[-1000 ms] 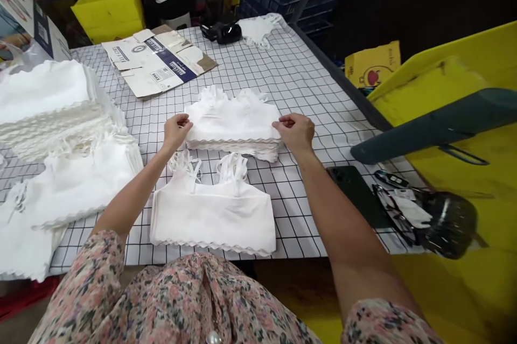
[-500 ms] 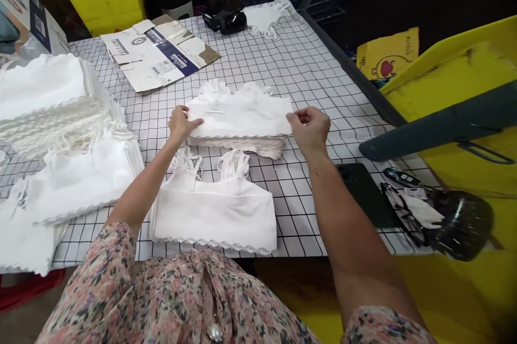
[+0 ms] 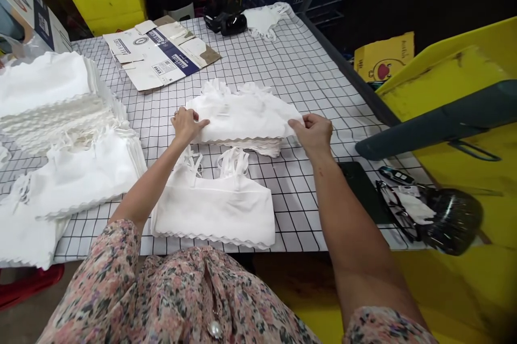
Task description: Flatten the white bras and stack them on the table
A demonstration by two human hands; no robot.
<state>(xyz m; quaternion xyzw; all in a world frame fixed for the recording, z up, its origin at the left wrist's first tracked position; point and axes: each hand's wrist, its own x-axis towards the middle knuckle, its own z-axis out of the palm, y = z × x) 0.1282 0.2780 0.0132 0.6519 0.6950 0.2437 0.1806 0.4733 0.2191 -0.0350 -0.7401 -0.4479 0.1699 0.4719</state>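
Observation:
A stack of white strappy crop tops point(image 3: 242, 118) with wavy hems lies mid-table, straps pointing away from me. My right hand point(image 3: 315, 131) pinches the right corner of the topmost one, drawing that corner out past the pile. At the left end, my left hand point(image 3: 188, 123) has its thumb on the fabric and its fingers curled at the edge, gripping the same top; its fingertips are partly hidden. Nearer to me lies a second, lower pile of white crop tops point(image 3: 218, 209), its straps reaching toward the first stack.
On the left are taller piles of white tops point(image 3: 44, 80). Flattened cardboard point(image 3: 161, 58) lies behind, with a black object point(image 3: 226, 22) and another white garment point(image 3: 264, 21) at the far edge. To the right are a dark phone point(image 3: 363, 193), glasses point(image 3: 398, 212) and a dark green roll point(image 3: 436, 118).
My right hand has pulled the top crop top's right corner slightly outward and toward me. The left hand has shifted a little to the right over the fabric.

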